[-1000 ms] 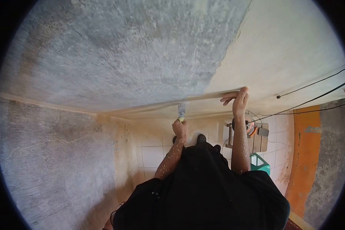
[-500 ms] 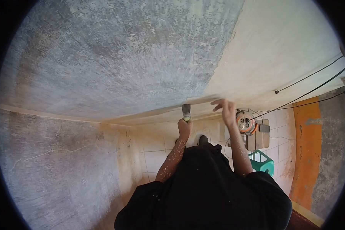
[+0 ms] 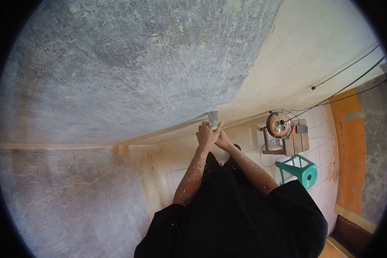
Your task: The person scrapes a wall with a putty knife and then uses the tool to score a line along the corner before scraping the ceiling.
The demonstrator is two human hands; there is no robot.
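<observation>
A paint scraper [image 3: 213, 116] with a flat metal blade and a pale yellow-green handle end points up at the wall [image 3: 193, 64]. Its blade tip overlaps the lower wall, close to where bare grey meets cream paint. My left hand [image 3: 206, 136] is wrapped round the handle. From the right, my right hand [image 3: 222, 138] closes on the same handle, its thumb along the side and its other fingers partly hidden behind my left hand. Pale flakes speckle both forearms.
Right of me, a cable reel [image 3: 279, 125] sits on a small wooden stool [image 3: 295, 143], with black cables [image 3: 348, 88] running to the right wall. A green plastic stool [image 3: 307, 172] stands nearer. Another scraped wall [image 3: 77, 185] is at left.
My right hand has come left from open air beside the wall and joined my left hand on the scraper. The view has shifted slightly.
</observation>
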